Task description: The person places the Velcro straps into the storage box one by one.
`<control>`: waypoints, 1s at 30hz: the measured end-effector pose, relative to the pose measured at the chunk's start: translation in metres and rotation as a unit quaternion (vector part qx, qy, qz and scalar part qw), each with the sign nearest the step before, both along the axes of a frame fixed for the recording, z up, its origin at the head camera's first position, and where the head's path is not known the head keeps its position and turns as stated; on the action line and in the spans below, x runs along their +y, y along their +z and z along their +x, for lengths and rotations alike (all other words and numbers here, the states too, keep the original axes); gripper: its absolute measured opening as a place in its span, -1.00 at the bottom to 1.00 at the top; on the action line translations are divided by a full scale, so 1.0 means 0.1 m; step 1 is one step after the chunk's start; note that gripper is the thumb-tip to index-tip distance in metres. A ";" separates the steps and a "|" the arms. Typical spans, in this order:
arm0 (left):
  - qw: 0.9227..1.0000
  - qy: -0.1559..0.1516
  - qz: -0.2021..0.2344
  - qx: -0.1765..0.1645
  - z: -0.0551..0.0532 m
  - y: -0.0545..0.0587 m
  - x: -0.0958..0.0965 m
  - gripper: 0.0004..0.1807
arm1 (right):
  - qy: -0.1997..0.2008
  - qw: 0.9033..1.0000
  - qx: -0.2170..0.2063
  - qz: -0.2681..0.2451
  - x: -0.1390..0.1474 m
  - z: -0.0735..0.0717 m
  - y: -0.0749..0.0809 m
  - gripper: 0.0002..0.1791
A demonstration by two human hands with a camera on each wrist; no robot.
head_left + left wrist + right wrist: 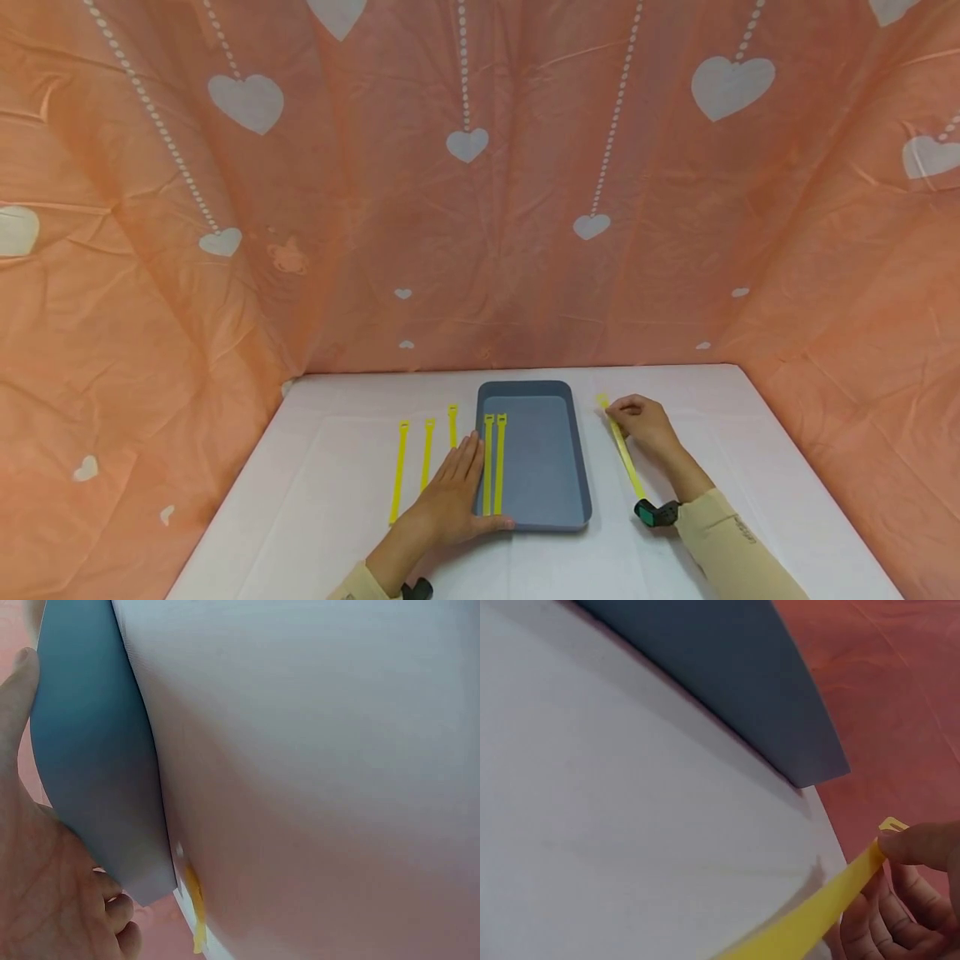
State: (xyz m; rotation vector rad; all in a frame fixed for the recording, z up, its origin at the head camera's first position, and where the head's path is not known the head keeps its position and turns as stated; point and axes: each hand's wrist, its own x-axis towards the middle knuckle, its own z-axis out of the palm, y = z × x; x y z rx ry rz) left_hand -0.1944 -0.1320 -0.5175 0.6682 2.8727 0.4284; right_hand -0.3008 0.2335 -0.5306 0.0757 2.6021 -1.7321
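Observation:
A yellow slotted-end cable strap is pinched near its slotted end between the thumb and fingers of my right hand. Its tail slants down toward my wrist, right of the blue-grey tray. Two more yellow straps lie side by side, lengthwise, in the tray's left part. My left hand rests at the tray's left edge, fingers straight and pointing away, thumb stretched along the front rim. In the left wrist view, the palm lies along the tray's side wall.
Left of the tray, three yellow straps lie roughly parallel on the white tabletop; my left hand partly hides two of them. An orange cloth with white hearts hangs behind the table and along both sides.

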 end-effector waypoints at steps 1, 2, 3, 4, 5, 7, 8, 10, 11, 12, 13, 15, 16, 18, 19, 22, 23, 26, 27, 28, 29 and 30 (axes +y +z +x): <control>1.000 0.001 -0.002 -0.002 0.00 0.00 0.00 0.45 | 0.000 1.000 0.004 -0.002 0.01 0.00 0.02 -0.78; 1.000 0.002 -0.004 -0.002 0.00 0.00 0.00 0.45 | 0.001 1.000 0.007 -0.005 0.02 0.00 0.03 -0.77; 1.000 0.003 -0.006 -0.002 0.00 0.00 0.01 0.46 | 0.000 1.000 0.008 -0.010 0.03 0.01 0.05 -0.76; 1.000 0.003 -0.007 -0.001 0.00 0.00 0.01 0.46 | 0.001 1.000 0.009 -0.016 0.04 0.01 0.06 -0.75; 1.000 0.003 -0.008 0.000 0.01 0.00 0.01 0.46 | 0.000 1.000 0.009 -0.023 0.04 0.01 0.08 -0.74; 1.000 0.002 -0.007 0.002 0.01 0.00 0.00 0.45 | -0.001 0.999 0.008 -0.038 0.04 0.01 0.10 -0.73; 1.000 0.001 -0.005 0.004 0.01 0.00 0.00 0.45 | 0.002 0.999 0.011 -0.043 0.04 0.02 0.11 -0.71; 1.000 -0.001 0.001 0.004 0.00 0.00 0.00 0.45 | 0.003 0.998 0.013 -0.058 0.03 0.02 0.13 -0.70; 1.000 -0.002 0.004 0.003 0.01 0.00 0.00 0.45 | 0.004 0.998 0.015 -0.065 0.02 0.03 0.14 -0.69; 1.000 -0.003 0.008 0.003 0.00 -0.01 0.00 0.44 | 0.006 0.997 0.017 -0.070 0.02 0.03 0.15 -0.68; 1.000 -0.003 0.012 0.002 0.00 -0.01 -0.01 0.44 | 0.010 0.997 0.019 -0.073 0.02 0.04 0.15 -0.66; 1.000 -0.004 0.016 0.002 0.01 -0.01 -0.01 0.44 | 0.011 0.996 0.021 -0.080 0.01 0.04 0.17 -0.65; 1.000 -0.005 0.014 0.001 0.01 -0.01 -0.01 0.45 | 0.012 0.996 0.022 -0.083 0.01 0.04 0.18 -0.64; 1.000 -0.005 0.016 0.003 0.01 -0.01 -0.01 0.44 | 0.015 0.996 0.025 -0.086 0.00 0.04 0.19 -0.63; 1.000 -0.005 0.015 0.003 0.01 -0.01 -0.01 0.44 | 0.017 0.996 0.028 -0.089 0.00 0.03 0.20 -0.63; 1.000 -0.005 0.009 0.006 0.01 0.00 -0.01 0.43 | 0.020 0.995 0.034 -0.097 -0.02 0.04 0.24 -0.62; 1.000 -0.004 0.009 0.008 0.01 0.00 0.00 0.43 | 0.023 0.994 0.036 -0.099 -0.03 0.04 0.26 -0.61; 1.000 -0.003 0.003 0.009 0.01 0.01 0.00 0.43 | 0.033 0.992 0.041 -0.115 -0.05 0.06 0.31 -0.58; 1.000 -0.003 0.002 0.009 0.01 0.01 0.00 0.43 | 0.034 0.991 0.041 -0.122 -0.06 0.07 0.33 -0.57; 1.000 -0.002 0.003 0.011 0.00 -0.01 0.00 0.44 | 0.036 0.990 0.041 -0.127 -0.08 0.08 0.35 -0.55; 1.000 -0.001 0.003 0.011 -0.01 -0.03 -0.01 0.45 | 0.036 0.990 0.040 -0.131 -0.09 0.08 0.37 -0.54; 1.000 0.000 0.003 0.012 -0.01 -0.04 -0.01 0.45 | 0.038 0.989 0.039 -0.136 -0.10 0.09 0.38 -0.53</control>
